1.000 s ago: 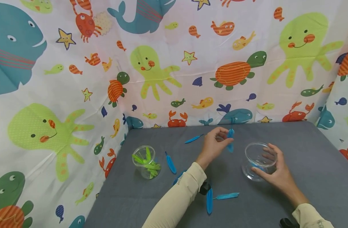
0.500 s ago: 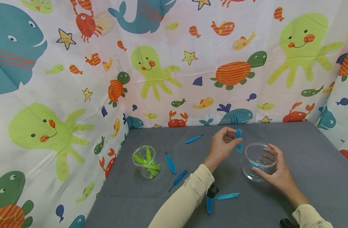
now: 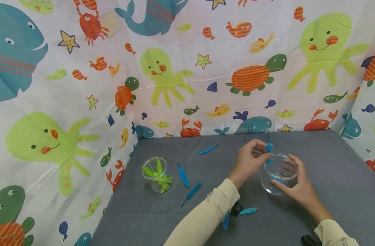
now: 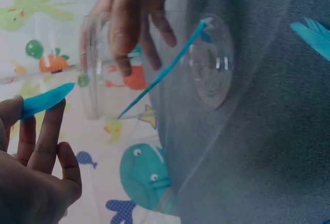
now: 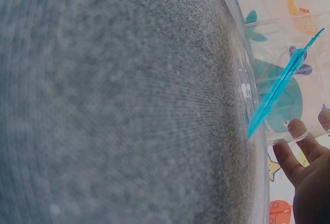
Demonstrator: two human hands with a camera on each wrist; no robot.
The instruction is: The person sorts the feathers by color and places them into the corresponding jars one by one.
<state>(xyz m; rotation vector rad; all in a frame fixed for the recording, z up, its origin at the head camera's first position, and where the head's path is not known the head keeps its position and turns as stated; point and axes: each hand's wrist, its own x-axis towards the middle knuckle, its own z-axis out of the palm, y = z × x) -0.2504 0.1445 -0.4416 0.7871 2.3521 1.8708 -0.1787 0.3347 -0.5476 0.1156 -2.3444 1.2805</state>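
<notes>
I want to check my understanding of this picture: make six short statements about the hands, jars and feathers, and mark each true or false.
1. The right hand holds the right jar. True.
2. The right jar contains no feather. False: another blue feather is inside.
3. The left hand pinches a blue feather. True.
4. The left hand is beside the left jar. False: it is near the right jar's rim.
5. The left jar contains green feathers. True.
6. Every blue feather is inside a jar. False: several loose feathers lie on the grey table.
</notes>
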